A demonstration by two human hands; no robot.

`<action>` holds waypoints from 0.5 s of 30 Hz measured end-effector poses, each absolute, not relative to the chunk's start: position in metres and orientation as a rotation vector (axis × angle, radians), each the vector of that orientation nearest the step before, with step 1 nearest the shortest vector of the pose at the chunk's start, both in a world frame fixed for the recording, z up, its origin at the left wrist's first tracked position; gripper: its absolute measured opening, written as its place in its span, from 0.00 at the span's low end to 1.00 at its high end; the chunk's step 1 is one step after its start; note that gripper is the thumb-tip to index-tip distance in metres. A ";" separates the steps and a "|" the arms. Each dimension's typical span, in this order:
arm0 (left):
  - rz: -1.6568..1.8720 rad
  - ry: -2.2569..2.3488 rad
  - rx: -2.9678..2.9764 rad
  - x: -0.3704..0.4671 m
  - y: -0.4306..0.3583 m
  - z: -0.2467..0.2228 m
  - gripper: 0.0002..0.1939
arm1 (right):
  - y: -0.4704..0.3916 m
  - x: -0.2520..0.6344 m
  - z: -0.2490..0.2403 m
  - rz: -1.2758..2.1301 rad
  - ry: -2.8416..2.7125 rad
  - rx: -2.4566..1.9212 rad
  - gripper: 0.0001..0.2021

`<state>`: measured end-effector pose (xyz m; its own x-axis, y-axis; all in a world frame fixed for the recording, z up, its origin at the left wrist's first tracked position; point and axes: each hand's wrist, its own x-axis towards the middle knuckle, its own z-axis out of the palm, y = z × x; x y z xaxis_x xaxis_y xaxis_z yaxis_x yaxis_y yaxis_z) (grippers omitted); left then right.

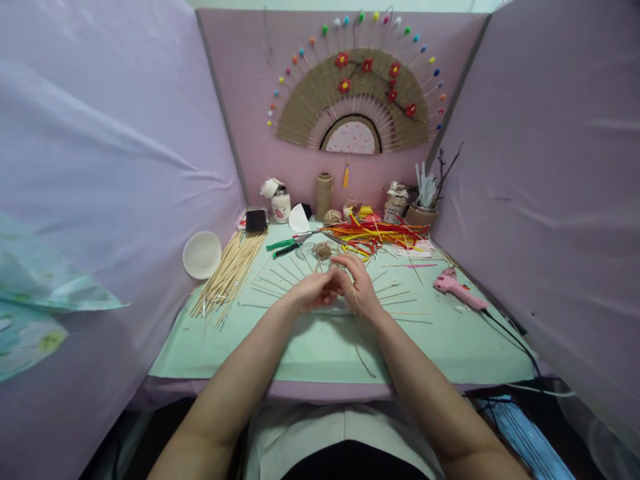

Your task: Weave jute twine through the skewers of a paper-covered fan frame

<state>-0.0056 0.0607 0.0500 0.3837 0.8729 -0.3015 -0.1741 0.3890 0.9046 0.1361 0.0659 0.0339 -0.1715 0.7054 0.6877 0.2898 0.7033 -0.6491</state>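
My left hand (pixel 316 292) and my right hand (pixel 361 288) meet over the middle of the table, both with curled fingers. Twine (pixel 364 361) runs along my right palm and trails down toward the front edge. What my left fingers pinch is hidden by the hands. Around and under both hands, thin sticks (pixel 270 291) fan out in a half circle on the green mat. A small ball of brown twine (pixel 323 250) lies just behind the hands.
Wooden skewers (pixel 227 277) and a white scalloped dish (pixel 202 255) lie left. Green-handled pliers (pixel 281 245) and red and yellow pipe cleaners (pixel 380 233) lie behind. A pink glue gun (pixel 460 288) with its cord is at right. A decorated fan (pixel 350 93) hangs on the back wall.
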 end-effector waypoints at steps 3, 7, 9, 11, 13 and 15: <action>0.877 0.819 0.740 0.003 0.061 0.049 0.19 | 0.065 0.135 0.031 0.350 -1.811 -0.835 0.20; 1.067 0.748 0.698 -0.002 0.065 0.062 0.10 | 0.066 0.136 0.027 0.358 -1.805 -0.847 0.27; 1.130 0.754 0.690 -0.007 0.067 0.066 0.08 | 0.069 0.138 0.026 0.424 -1.776 -0.856 0.27; 1.188 0.773 0.672 -0.011 0.067 0.066 0.07 | 0.072 0.139 0.025 0.566 -1.721 -0.865 0.23; 1.233 0.802 0.662 -0.014 0.065 0.062 0.07 | 0.073 0.139 0.025 0.796 -1.658 -0.863 0.15; 1.250 0.824 0.679 -0.015 0.064 0.056 0.09 | 0.074 0.139 0.026 1.013 -1.605 -0.858 0.09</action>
<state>-0.0145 0.0635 0.0565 0.1097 0.9806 -0.1624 -0.5362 0.1960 0.8210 0.1391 0.0735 0.0256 -0.2374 0.8968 0.3733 0.0490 0.3948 -0.9174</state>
